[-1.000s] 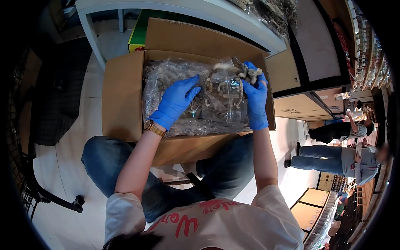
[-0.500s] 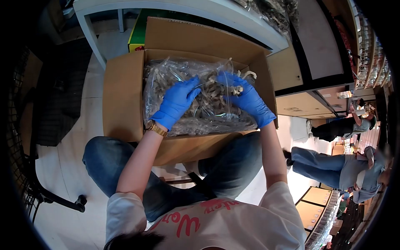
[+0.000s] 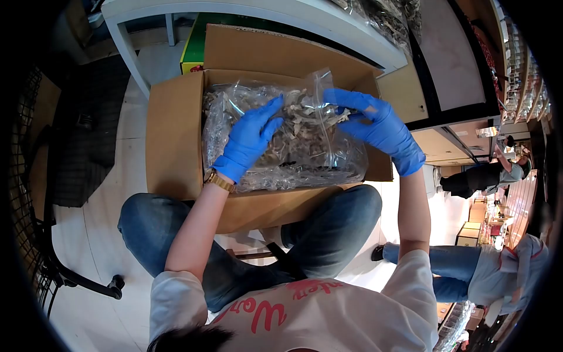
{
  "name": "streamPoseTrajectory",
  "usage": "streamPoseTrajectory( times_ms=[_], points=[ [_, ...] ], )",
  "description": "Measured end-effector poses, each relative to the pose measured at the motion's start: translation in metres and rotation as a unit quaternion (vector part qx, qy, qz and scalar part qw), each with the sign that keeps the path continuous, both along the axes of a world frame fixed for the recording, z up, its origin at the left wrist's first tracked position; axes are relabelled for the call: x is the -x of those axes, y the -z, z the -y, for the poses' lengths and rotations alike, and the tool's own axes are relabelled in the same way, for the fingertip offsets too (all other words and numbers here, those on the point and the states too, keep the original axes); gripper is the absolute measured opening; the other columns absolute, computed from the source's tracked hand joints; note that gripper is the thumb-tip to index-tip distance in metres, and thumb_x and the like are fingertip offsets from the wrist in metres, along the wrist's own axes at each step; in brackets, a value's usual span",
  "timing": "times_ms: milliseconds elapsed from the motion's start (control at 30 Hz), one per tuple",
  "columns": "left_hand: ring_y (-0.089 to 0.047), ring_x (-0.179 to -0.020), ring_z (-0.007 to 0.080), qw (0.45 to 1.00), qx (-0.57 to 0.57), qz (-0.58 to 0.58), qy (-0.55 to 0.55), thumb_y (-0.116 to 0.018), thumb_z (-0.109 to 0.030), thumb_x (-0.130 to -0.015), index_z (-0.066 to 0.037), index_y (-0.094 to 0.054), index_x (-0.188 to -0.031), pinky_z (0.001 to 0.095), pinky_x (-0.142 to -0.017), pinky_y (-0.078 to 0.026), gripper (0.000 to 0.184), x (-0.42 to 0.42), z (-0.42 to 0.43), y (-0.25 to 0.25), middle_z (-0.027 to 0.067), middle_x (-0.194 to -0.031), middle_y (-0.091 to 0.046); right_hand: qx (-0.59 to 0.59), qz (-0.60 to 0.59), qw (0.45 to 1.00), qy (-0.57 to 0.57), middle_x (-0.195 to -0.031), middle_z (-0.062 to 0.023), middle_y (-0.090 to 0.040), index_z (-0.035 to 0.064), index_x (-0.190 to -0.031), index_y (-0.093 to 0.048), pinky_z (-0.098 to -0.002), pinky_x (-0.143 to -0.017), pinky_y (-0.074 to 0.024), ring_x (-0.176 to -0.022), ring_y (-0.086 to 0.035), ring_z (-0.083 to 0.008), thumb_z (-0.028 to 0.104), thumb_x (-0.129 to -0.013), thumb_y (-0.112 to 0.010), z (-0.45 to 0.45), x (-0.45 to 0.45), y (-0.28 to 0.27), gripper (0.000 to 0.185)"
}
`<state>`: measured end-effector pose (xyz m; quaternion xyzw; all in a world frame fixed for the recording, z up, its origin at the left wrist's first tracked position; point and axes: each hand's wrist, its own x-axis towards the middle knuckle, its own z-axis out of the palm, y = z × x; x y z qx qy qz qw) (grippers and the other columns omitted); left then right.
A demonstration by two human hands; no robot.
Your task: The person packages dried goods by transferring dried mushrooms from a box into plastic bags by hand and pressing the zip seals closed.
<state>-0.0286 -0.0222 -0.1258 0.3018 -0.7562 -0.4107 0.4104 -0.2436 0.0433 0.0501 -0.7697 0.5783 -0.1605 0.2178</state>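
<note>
A cardboard box [image 3: 175,138] stands open in front of me, lined with clear plastic [image 3: 217,138]. Grey-brown dried pieces [image 3: 284,144], perhaps dried mushrooms, fill it. A clear zip bag [image 3: 321,88] stands up at the right of the heap, its strip running down. My left hand [image 3: 249,139], in a blue glove, is curled at the bag's left side, thumb and forefinger at the plastic; its grip is partly hidden. At the bag's right edge is my right hand [image 3: 381,130], also blue-gloved, with pale dried pieces [image 3: 341,117] between thumb and fingers.
Behind the box is a white table frame [image 3: 234,7], with a green box [image 3: 193,50] below. More bagged dried goods [image 3: 384,20] lie on top. Cabinets [image 3: 434,144] stand at right. Two people [image 3: 484,179] are farther off. A black wheeled base [image 3: 111,287] is at left.
My right hand has moved right and slightly up, from over the heap to the bag's edge. The bag's zip edge now stands higher. My left hand has barely moved.
</note>
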Motion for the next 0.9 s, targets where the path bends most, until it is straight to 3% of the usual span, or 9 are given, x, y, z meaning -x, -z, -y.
streamPoseTrajectory(
  times_ms=[167, 233, 367, 433, 533, 700, 767, 800, 900],
  points=[
    [-0.056, -0.112, 0.0329, 0.997, 0.001, -0.079, 0.004, -0.058, -0.021, -0.092, -0.014, -0.05, -0.135, 0.038, -0.094, -0.045, 0.044, -0.002, 0.003, -0.004, 0.0177, -0.126, -0.057, -0.056, 0.101, 0.986, 0.118, -0.113, -0.0045, -0.066, 0.0107, -0.121, -0.062, -0.0239, -0.075, -0.0531, -0.087, -0.064, -0.0109, 0.009, -0.084, -0.068, -0.006, -0.014, -0.033, 0.038],
    [-0.056, -0.114, 0.0323, 0.996, -0.017, -0.085, 0.005, -0.058, -0.022, -0.092, -0.014, -0.05, -0.135, 0.0374, -0.095, -0.045, 0.044, -0.002, 0.004, -0.001, 0.0173, -0.126, -0.057, 0.043, 0.221, 0.961, 0.16, -0.108, -0.0037, -0.067, 0.005, -0.115, -0.064, -0.0199, -0.069, -0.0511, -0.08, -0.062, -0.0059, 0.011, -0.088, -0.064, -0.008, -0.017, -0.04, 0.028],
    [-0.056, -0.115, 0.0311, 0.994, -0.042, -0.098, -0.001, -0.057, -0.022, -0.093, -0.013, -0.05, -0.135, 0.0361, -0.096, -0.044, 0.043, -0.003, 0.004, -0.006, 0.0168, -0.126, -0.057, 0.104, 0.136, 0.934, 0.314, -0.102, -0.0046, -0.069, 0.0041, -0.113, -0.065, -0.0207, -0.069, -0.0502, -0.083, -0.061, -0.0081, 0.014, -0.09, -0.061, -0.001, 0.001, -0.034, 0.025],
    [-0.056, -0.115, 0.0311, 0.992, -0.044, -0.115, 0.003, -0.057, -0.022, -0.093, -0.013, -0.051, -0.134, 0.0359, -0.096, -0.044, 0.043, -0.002, 0.003, -0.008, 0.0172, -0.126, -0.057, 0.108, 0.13, 0.929, 0.329, -0.101, -0.004, -0.068, 0.0052, -0.113, -0.064, -0.0229, -0.071, -0.0506, -0.084, -0.062, -0.0102, 0.02, -0.09, -0.063, 0.005, 0.016, -0.014, 0.028],
    [-0.055, -0.116, 0.0314, 0.993, -0.036, -0.11, 0.006, -0.057, -0.022, -0.092, -0.012, -0.051, -0.134, 0.0356, -0.097, -0.043, 0.043, -0.002, 0.002, -0.007, 0.0182, -0.126, -0.057, -0.11, 0.248, 0.906, 0.325, -0.1, -0.0017, -0.065, 0.0059, -0.118, -0.061, -0.0248, -0.071, -0.0512, -0.086, -0.064, -0.0138, 0.029, -0.089, -0.065, 0.007, 0.022, 0.0, 0.037],
    [-0.055, -0.116, 0.0325, 0.996, -0.044, -0.075, 0.01, -0.057, -0.021, -0.092, -0.012, -0.048, -0.136, 0.036, -0.097, -0.044, 0.045, -0.003, 0.002, -0.005, 0.0183, -0.127, -0.056, -0.149, 0.264, 0.912, 0.277, -0.1, -0.0041, -0.063, 0.0085, -0.117, -0.062, -0.0281, -0.072, -0.0513, -0.086, -0.063, -0.0158, 0.019, -0.088, -0.065, -0.004, 0.014, 0.026, 0.031],
    [-0.053, -0.117, 0.0335, 0.999, 0.003, -0.043, 0.01, -0.056, -0.021, -0.093, -0.013, -0.046, -0.137, 0.0375, -0.098, -0.043, 0.046, 0.0, 0.003, 0.001, 0.0177, -0.13, -0.054, 0.091, 0.035, 0.987, 0.132, -0.093, -0.006, -0.062, 0.0069, -0.116, -0.062, -0.0286, -0.071, -0.0493, -0.082, -0.061, -0.0157, 0.014, -0.085, -0.066, -0.007, 0.008, 0.042, 0.032],
    [-0.053, -0.117, 0.0335, 0.999, 0.004, -0.043, 0.011, -0.056, -0.021, -0.093, -0.013, -0.046, -0.137, 0.0375, -0.098, -0.043, 0.046, 0.0, 0.003, 0.0, 0.0177, -0.13, -0.054, 0.119, -0.06, 0.987, 0.094, -0.089, -0.0085, -0.06, 0.0061, -0.117, -0.06, -0.0307, -0.072, -0.0483, -0.078, -0.059, -0.0165, 0.011, -0.082, -0.067, -0.01, -0.005, 0.028, 0.036],
    [-0.051, -0.119, 0.0342, 0.999, 0.028, -0.028, 0.014, -0.055, -0.021, -0.093, -0.013, -0.045, -0.138, 0.0388, -0.1, -0.042, 0.046, 0.0, 0.001, -0.003, 0.0174, -0.132, -0.052, 0.092, -0.122, 0.979, 0.133, -0.088, -0.0084, -0.06, 0.0077, -0.119, -0.06, -0.0309, -0.073, -0.0483, -0.077, -0.059, -0.0161, 0.009, -0.082, -0.066, -0.014, -0.015, 0.012, 0.037]
  ],
)
